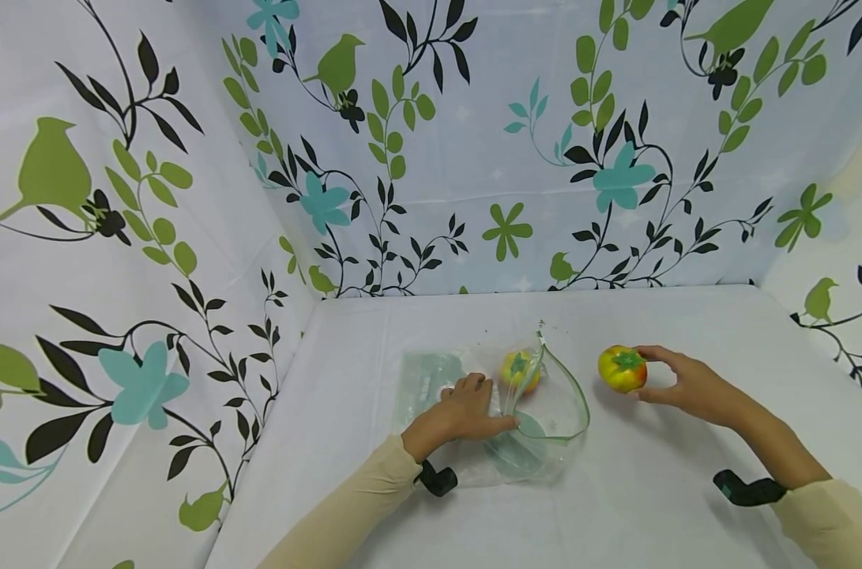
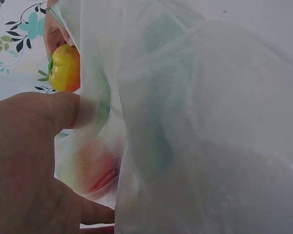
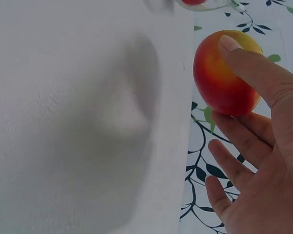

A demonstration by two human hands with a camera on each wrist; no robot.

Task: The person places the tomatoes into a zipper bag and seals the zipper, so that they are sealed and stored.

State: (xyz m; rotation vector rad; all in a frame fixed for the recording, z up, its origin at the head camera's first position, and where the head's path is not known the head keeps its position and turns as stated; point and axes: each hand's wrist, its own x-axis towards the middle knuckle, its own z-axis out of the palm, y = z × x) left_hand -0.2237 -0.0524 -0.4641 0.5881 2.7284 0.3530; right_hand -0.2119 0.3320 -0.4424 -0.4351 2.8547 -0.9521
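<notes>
A clear plastic zip bag (image 1: 544, 466) with a green rim lies on the table, its mouth held apart. Inside it, a round yellow-and-red fruit with a green cap (image 1: 518, 370) shows; through the film in the left wrist view the fruit (image 2: 100, 165) looks reddish. My left hand (image 1: 466, 411) rests on the bag, thumb spread away from the fingers and touching the rim. To the right, my right hand (image 1: 694, 387) holds a second fruit of the same look (image 1: 621, 369) between thumb and fingers. In the right wrist view this fruit (image 3: 224, 78) is smooth, the other fingers spread below it.
A pale green, see-through part of the plastic (image 1: 423, 379) lies left of my left hand. The table (image 1: 374, 320) has a white cover. A cloth with leaves and birds (image 1: 431, 158) hangs behind it and at both sides. Both wrists wear black cameras (image 1: 438, 480).
</notes>
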